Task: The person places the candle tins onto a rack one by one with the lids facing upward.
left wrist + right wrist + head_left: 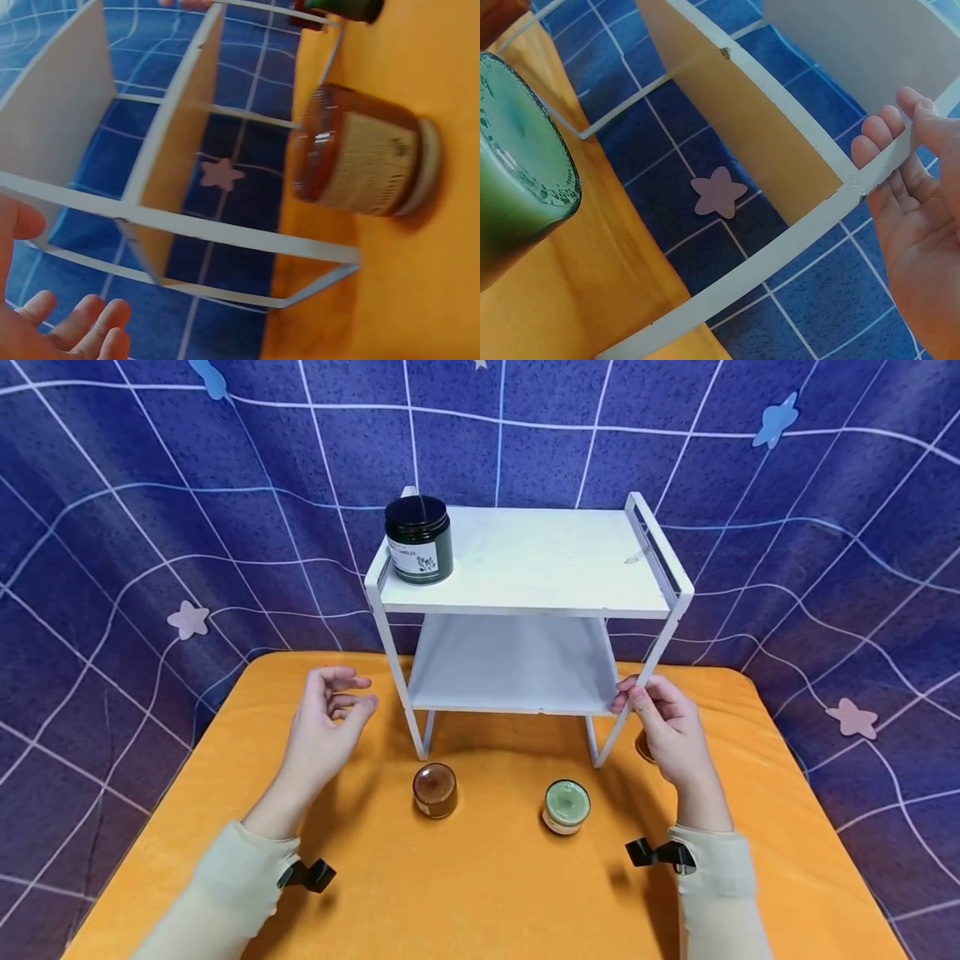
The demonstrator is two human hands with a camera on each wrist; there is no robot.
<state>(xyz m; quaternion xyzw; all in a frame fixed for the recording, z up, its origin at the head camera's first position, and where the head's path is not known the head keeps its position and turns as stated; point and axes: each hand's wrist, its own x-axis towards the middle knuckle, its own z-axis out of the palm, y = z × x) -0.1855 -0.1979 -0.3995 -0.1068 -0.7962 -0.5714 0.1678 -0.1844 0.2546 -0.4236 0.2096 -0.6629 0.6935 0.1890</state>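
Observation:
A white two-tier shelf rack [525,568] stands at the back of the table. My right hand [675,731] pinches its right front leg between thumb and fingers, beside the lower shelf; the right wrist view shows this right hand [926,202] around the white bar. Left of the rack, my left hand [330,727] is held in the air with fingers loosely bent, holding nothing. A dark candle jar [420,543] with a black lid and white label sits on the upper shelf's left end. The lower shelf [517,668] shows no object on it.
On the orange-covered table [480,893] stand an amber glass jar candle [435,791] and a green jar candle [566,806], in front of the rack. A brown round thing [643,747] is mostly hidden behind my right hand. Blue patterned cloth [225,527] hangs behind.

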